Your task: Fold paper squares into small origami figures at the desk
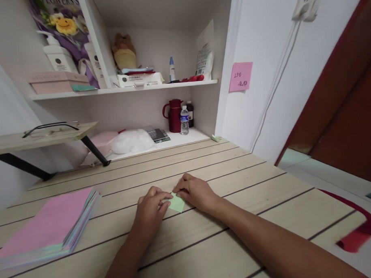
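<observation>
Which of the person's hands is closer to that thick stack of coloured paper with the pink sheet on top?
Left. The left hand is to the right of the paper stack; the right hand is farther right, beyond the left hand.

Two hands (150,209) (198,193) — one pinched paper (177,203)

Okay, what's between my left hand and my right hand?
The head view shows a small piece of green paper between your left hand and right hand, with both touching it.
</observation>
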Tool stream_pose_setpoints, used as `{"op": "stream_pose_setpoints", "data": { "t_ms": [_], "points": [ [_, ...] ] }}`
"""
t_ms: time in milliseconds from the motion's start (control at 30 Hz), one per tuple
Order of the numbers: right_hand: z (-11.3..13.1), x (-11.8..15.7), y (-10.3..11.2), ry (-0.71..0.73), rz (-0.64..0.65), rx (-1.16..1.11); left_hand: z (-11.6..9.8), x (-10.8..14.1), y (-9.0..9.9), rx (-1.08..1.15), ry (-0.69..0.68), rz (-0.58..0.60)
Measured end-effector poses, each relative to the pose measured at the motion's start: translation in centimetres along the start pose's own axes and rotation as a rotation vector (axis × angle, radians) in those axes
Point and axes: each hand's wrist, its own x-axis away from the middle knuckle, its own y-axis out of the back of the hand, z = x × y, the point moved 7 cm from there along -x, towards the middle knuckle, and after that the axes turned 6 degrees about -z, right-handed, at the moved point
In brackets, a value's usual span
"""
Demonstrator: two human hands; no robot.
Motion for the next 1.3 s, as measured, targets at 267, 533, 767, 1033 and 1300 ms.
{"op": "stream_pose_setpoints", "data": {
  "t_ms": [267, 533, 767, 1033, 1300],
  "points": [
    [-0.3, 0.5, 0.4, -0.058, -0.021, 0.022, -0.3, 0.2, 0.0, -0.067, -0.018, -0.002],
    [0.3, 0.3, -0.4, -0.083, -0.002, -0.082, -1.0, 1.0, -0.1, -0.086, 0.039, -0.053],
    [0.2, 0.4, -0.7, -0.111, 0.026, -0.269, -1.0, 1.1, -0.3, -0.098, 0.081, -0.090],
    [-0.6, -0.1, -0.1, -0.117, -0.046, -0.501, -1.1, 1.3, 0.0, 0.005, 0.178, -0.138],
    [2.0, 0.4, 0.5, -0.186, -0.062, -1.207, -0.9, 0.8, -0.9, 0.913, 0.271, -0.284]
  ]
}}
